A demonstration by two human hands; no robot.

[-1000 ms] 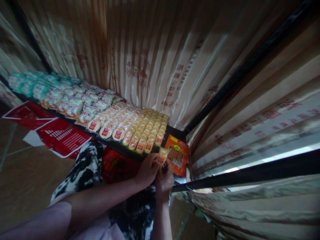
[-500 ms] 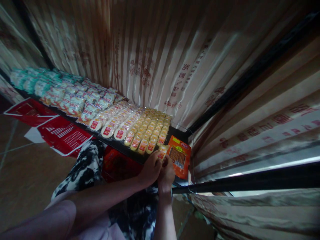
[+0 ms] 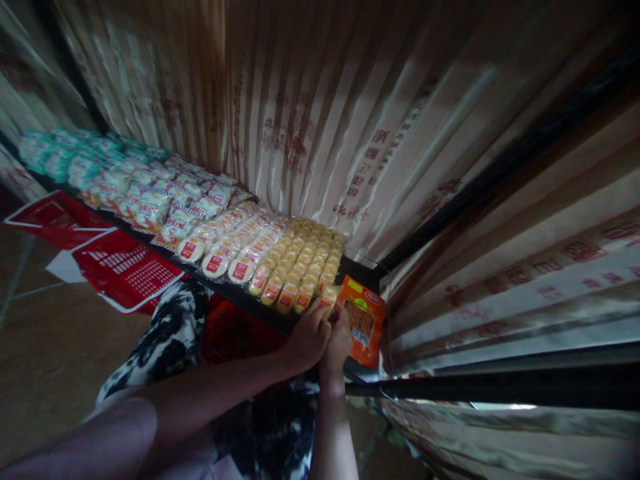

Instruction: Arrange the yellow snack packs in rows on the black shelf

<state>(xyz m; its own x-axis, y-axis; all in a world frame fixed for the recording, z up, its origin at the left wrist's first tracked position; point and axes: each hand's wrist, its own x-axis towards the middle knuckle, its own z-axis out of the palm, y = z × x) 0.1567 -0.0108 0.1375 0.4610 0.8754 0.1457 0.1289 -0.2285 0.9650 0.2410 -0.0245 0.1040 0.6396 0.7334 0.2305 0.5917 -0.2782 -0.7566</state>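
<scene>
My left hand (image 3: 309, 337) and my right hand (image 3: 337, 341) are side by side, fingers closed around the near end of a small yellow wrapped snack cake (image 3: 329, 294) with a red and white label. It is at the front of the rightmost of several rows of like yellow snack cakes (image 3: 295, 263) on a black shelf (image 3: 273, 315). Whether it touches the shelf I cannot tell. Just right of my right hand lies an orange snack packet (image 3: 364, 320) with a window showing brown pieces. My fingertips are partly hidden.
Round white wrapped cakes (image 3: 241, 267), white-blue bags (image 3: 175, 225) and green bags (image 3: 83, 170) fill the shelf leftward. Red baskets (image 3: 127, 267) stand below its front edge. Pleated printed curtains (image 3: 320, 147) hang behind, and a black bar (image 3: 480, 390) runs at the right.
Both hands have shifted slightly forward and right with the wrapped snack cake, which now lines up with the front of the rightmost row. The camera view has turned slightly.
</scene>
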